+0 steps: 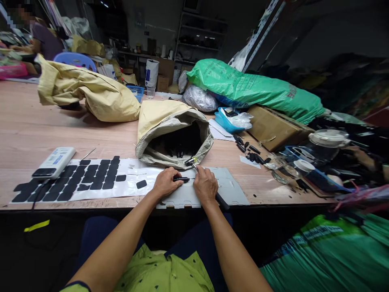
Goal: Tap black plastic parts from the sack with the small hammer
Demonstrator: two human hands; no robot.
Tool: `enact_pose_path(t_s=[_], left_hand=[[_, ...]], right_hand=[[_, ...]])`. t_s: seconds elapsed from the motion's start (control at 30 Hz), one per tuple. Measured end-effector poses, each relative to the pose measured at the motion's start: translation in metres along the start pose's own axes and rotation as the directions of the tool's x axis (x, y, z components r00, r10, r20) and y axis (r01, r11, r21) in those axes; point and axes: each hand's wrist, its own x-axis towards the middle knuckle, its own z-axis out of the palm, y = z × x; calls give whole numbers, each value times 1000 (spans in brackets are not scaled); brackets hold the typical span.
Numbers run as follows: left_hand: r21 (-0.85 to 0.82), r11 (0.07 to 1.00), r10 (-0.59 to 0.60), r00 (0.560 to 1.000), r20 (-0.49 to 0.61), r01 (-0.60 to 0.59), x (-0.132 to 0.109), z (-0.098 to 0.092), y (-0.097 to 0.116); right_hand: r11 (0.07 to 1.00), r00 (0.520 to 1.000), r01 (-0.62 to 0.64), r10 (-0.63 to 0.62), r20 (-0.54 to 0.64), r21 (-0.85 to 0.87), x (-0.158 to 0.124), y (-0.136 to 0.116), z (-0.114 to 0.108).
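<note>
My left hand (pixel 167 182) is closed with its fingertips on a slim black rod-like piece (pixel 181 179), which lies low over a grey board (pixel 179 198). A thin pale tip points from it toward my right hand (pixel 205 184). That hand is wrapped round a small hammer (pixel 221 201); its dark handle sticks out below the palm, and its yellowish head (pixel 191 161) shows above the fingers. Just behind both hands, a paper-lined sack (pixel 142 144) lies with its mouth toward me, with dark pieces inside.
Left are a sheet of black stickers (pixel 97 174), a white power bank (pixel 56 162) and a thin metal rod (pixel 88 153). Loose black parts (pixel 253 157), a cardboard box (pixel 276 125) and a blue basket (pixel 229 121) lie right. Green sack (pixel 258 89) behind. A person (pixel 45 38) sits far left.
</note>
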Motion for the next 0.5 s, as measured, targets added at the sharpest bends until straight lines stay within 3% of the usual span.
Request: enact_pose_path(t_s=[0.17,0.27,0.37,0.43,0.5], left_hand=[[-58,997,46,999,20,-45,-19,-8,13],[-250,961,153,982,111,-122,-57,-12,30],[-403,910,224,933,281,-98,-101,-3,36],[-392,920,160,913,375,0,-124,12,27],[-280,948,-14,898,441,152,-139,32,9]], right_hand=[[1000,1000,14,-15,-11,-18,1,2,0],[1000,1000,23,-23,-19,-22,1,3,1],[999,1000,25,-25,-14,-24,1,2,2],[999,1000,24,-24,-10,-23,1,2,2],[1000,1000,25,-25,-11,-18,1,2,2]])
